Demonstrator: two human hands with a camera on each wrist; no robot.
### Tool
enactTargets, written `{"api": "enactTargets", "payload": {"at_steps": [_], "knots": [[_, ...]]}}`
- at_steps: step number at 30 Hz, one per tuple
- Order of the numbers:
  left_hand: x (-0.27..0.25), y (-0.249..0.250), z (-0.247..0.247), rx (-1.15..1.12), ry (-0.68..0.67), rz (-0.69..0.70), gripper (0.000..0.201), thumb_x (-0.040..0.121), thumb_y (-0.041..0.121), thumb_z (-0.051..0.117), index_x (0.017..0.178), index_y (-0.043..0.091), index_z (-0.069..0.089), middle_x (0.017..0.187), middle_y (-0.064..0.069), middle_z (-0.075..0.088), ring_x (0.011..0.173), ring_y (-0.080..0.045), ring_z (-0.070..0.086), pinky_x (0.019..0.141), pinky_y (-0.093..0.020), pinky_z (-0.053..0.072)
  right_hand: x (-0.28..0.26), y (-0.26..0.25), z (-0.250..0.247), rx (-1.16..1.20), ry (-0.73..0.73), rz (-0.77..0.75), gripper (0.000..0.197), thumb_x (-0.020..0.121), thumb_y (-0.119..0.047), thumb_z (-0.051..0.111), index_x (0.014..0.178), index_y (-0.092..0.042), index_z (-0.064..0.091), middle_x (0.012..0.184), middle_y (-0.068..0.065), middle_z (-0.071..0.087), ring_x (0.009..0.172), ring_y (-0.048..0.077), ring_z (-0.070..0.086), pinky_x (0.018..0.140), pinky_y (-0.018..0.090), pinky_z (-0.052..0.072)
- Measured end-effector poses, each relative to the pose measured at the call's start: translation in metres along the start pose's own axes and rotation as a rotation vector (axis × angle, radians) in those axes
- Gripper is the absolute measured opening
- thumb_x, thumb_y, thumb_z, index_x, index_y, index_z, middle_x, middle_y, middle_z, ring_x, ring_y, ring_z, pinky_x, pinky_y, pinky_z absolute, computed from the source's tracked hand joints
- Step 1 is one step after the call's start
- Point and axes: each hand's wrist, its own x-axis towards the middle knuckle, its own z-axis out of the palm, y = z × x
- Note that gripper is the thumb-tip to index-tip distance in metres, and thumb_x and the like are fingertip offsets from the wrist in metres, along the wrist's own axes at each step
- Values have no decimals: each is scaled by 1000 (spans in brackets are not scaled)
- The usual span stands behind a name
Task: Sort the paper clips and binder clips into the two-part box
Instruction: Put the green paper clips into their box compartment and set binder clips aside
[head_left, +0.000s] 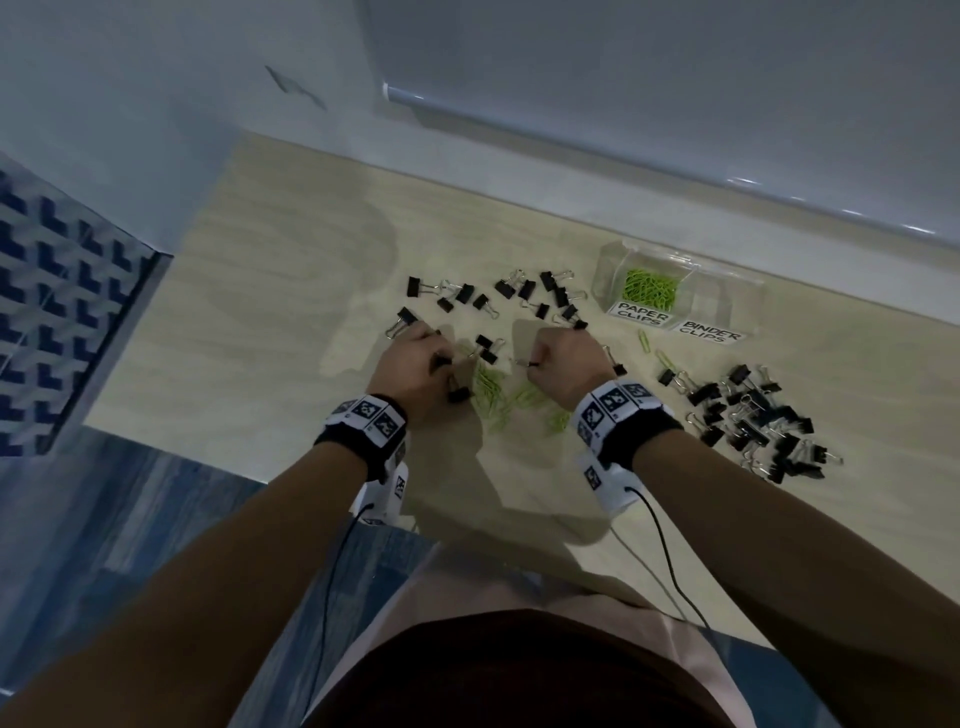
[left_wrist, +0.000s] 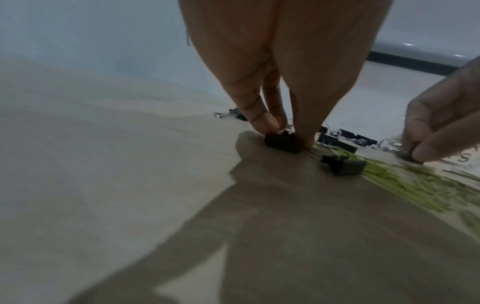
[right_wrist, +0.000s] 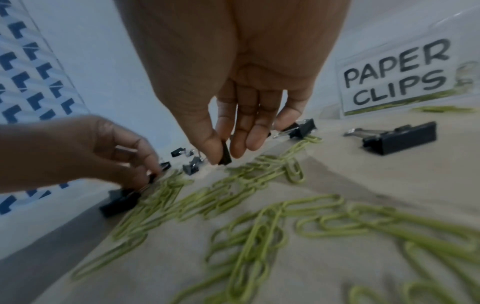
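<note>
- The right hand (right_wrist: 228, 131), top centre of its wrist view, pinches a black binder clip (right_wrist: 225, 153) just above the table (right_wrist: 389, 185).
- The left hand (left_wrist: 275, 86) pinches another clip (left_wrist: 283, 142) on the table.
- Binder clips likely handle light, stiff and springy; the body gives the surest hold.
- Green paper clips (right_wrist: 254, 226) below look thin, slippery and tangled.
- The box (head_left: 727, 296) sits upper right in the head view.

two hands (head_left: 415, 364) work among black binder clips (head_left: 753, 421) and green paper clips (head_left: 519, 400) too many and tangled to count surely, with one clear two-part box (head_left: 675, 291) bearing two labels (head_left: 641, 314).
</note>
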Motion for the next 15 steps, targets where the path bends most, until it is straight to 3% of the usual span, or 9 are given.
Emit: {"api": "enactTargets", "payload": {"at_steps": [3,6,10,12,15], "knots": [[-1,-8,-10,10,23,38,13,79,12,65,90,8,68,101,-8,56,90,-22,53,77,-27,41,6,4,-9,61,95,40,5,80,-19,59,82,-14,59,87,4,62,84,25,58,77,34,47],[10,1,-10,62,-4,151,26,80,5,59,106,5,64,109,-14,56,99,-31,52,85,-40,47,13,1,-9,-43,143,-40,14,83,-21,59,96,-16,60,105,5,58,100,26,54,89,41,43],[32,33,-4,149,-147,241,37,86,0,52,122,7,57,125,-13,52,113,-29,48,98,-38,41,13,-22,-2,-167,-8,-248,26,88,-20,52,113,-21,60,121,7,50,113,29,45,97,45,37],[41,42,-4,144,-230,231,35,85,3,52,120,5,58,123,-13,52,111,-29,50,96,-37,41,13,-31,2,-202,-60,-280,27,90,-24,50,116,-21,60,132,7,45,120,30,40,101,46,32],[51,43,-8,188,-303,222,28,81,3,56,108,2,61,111,-15,54,100,-30,53,82,-31,40,16,-30,6,-242,-66,-263,25,90,-24,51,113,-19,60,134,8,43,120,30,40,100,44,32]]}}
